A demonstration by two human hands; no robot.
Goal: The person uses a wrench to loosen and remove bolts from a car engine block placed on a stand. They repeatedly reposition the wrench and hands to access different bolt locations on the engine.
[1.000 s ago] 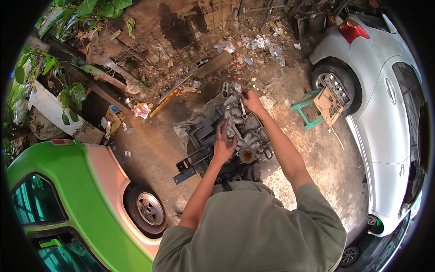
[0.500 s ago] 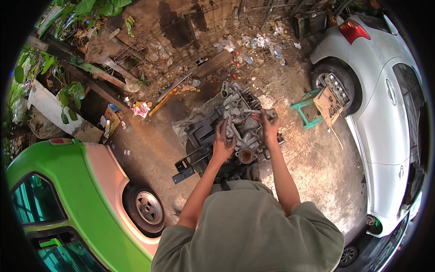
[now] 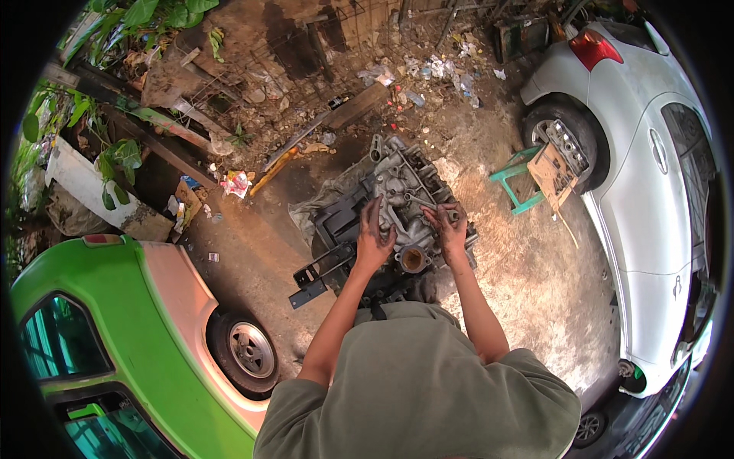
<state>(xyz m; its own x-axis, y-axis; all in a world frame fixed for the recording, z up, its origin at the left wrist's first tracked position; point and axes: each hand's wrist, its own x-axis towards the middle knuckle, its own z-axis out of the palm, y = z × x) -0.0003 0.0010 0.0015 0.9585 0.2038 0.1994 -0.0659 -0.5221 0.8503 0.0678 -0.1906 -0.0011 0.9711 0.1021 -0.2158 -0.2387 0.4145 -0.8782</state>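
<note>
Watching: both hands on a grey engine block (image 3: pixel 405 206) lying on dark sheeting (image 3: pixel 336 222) on the dirt yard, between a green car (image 3: pixel 115 329) and a white car (image 3: pixel 650 214).
Left hand (image 3: pixel 375 237): I see it flat on the casting, fingers spread, clamping nothing.
Right hand (image 3: pixel 449 228): fingers curled by a slim wrench (image 3: pixel 423 202); whether they clamp it I cannot tell.
Risk: greasy palms could slip off the metal, I judge.
Risk: wrench may skid, knuckles striking sharp edges.
Risk: grit from the ground could fall into the open round port (image 3: pixel 414 259).
</note>
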